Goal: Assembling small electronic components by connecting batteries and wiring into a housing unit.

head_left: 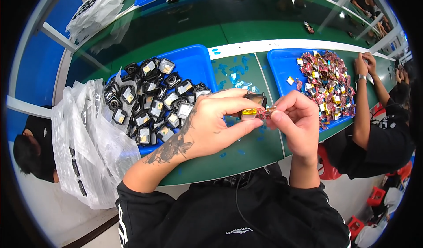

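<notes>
My left hand [220, 118] is closed on a black watch case [256, 99], held between its fingers above the green workbench. Against the same fingers and thumb lies a small battery with yellow tape [250, 111], joined to a narrow red circuit board [265, 115]. The fingertips of my right hand [297, 122] pinch the far end of that board. To the left, a blue tray [206, 65] is heaped with black watch cases [150, 98]. On the right stands another blue tray [276, 69], piled with red circuit boards and small batteries [324, 85].
Bits of blue film [238, 74] lie scattered between the trays. Clear plastic trays [83, 138] hang over the left tray's side. A co-worker's arm [362, 102] reaches in beside the right tray. Beyond a white rail [246, 47] runs a green surface carrying small parts [308, 27].
</notes>
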`<state>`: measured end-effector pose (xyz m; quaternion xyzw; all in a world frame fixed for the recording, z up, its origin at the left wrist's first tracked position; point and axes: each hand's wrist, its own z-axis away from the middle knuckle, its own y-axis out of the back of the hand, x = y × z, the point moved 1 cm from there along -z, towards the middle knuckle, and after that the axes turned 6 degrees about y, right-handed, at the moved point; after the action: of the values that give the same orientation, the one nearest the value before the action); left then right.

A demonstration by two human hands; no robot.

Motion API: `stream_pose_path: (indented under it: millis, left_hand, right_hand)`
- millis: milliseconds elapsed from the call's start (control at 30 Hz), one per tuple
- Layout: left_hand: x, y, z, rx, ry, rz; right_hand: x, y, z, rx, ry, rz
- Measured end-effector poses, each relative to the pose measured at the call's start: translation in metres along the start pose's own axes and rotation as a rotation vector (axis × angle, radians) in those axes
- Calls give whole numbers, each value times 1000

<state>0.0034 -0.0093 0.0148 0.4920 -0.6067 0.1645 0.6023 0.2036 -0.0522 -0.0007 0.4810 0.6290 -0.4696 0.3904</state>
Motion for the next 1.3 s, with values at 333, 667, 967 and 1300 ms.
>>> stream_pose_path:
  millis: [333,667,967,1300]
  left_hand:
    - [6,-13,9,236,-55,-184]
    - [3,-19,6,160,223,446]
    - [-8,-29,7,158,205,548]
    - [-14,-31,4,179,149,492]
  right_hand:
    - [5,-2,-4,-67,-75,-25]
    - [13,-19,-1,140,119,50]
    - [21,-21,3,210,130,83]
    - [13,-11,-4,155,107,125]
